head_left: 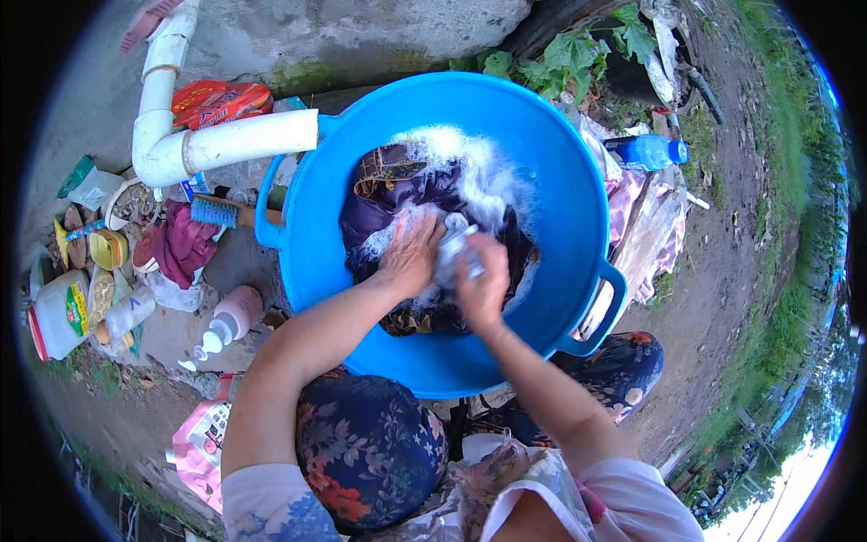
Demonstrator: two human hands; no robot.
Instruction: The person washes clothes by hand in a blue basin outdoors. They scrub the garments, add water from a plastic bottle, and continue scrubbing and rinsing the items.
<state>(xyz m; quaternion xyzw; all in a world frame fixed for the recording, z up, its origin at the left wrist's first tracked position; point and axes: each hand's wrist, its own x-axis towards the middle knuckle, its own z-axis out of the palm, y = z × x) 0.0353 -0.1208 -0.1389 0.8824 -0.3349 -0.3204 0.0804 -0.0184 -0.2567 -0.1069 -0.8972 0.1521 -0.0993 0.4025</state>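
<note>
A big round blue basin (560, 298) with handles stands before my knees. Inside it lies a wet, dark purple garment (424, 191), with white foam (492, 181) heaped over its far part. My left hand (414, 248) rests flat on the garment, fingers stretched out, foam around them. Just to its right, my right hand (485, 282) is closed round a small whitish-grey object (453, 251). That object is smeared and partly covered by the fingers, so its kind does not show. It is down against the garment.
A white pipe (253, 144) reaches to the basin's left rim. Left of the basin lie a blue-bristled brush (214, 212), a maroon cloth (181, 244), a pink-and-white bottle (233, 316) and a white jug (61, 316). A blue bottle (646, 152) lies at the right, above pinkish cloth (664, 235).
</note>
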